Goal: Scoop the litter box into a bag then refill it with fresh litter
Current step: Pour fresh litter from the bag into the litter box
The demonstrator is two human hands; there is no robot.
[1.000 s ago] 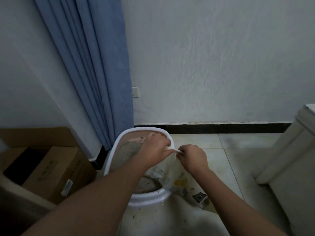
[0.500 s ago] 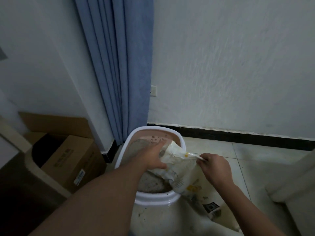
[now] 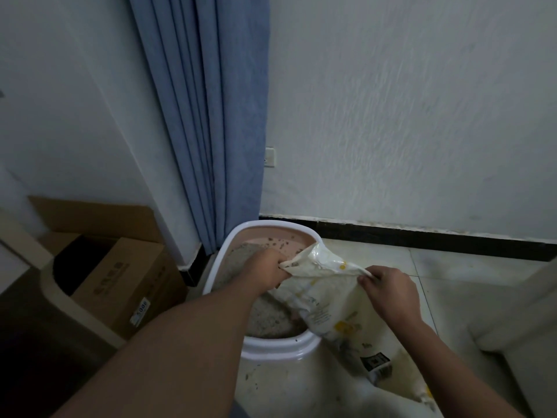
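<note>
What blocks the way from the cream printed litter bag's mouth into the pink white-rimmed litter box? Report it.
Nothing visible does. The left hand and right hand pinch the top of the cream printed litter bag over the right rim of the pink white-rimmed litter box; grey litter lies open below.

Curtain (image 3: 211, 122) and cardboard box (image 3: 120, 285) crowd litter box (image 3: 280, 346) left, wall behind, bare floor (image 3: 452, 276) open right

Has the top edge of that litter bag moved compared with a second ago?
Yes. The litter bag mouth is now stretched wider between the left hand and right hand, its top corner raised toward the far rim of the litter box.
</note>
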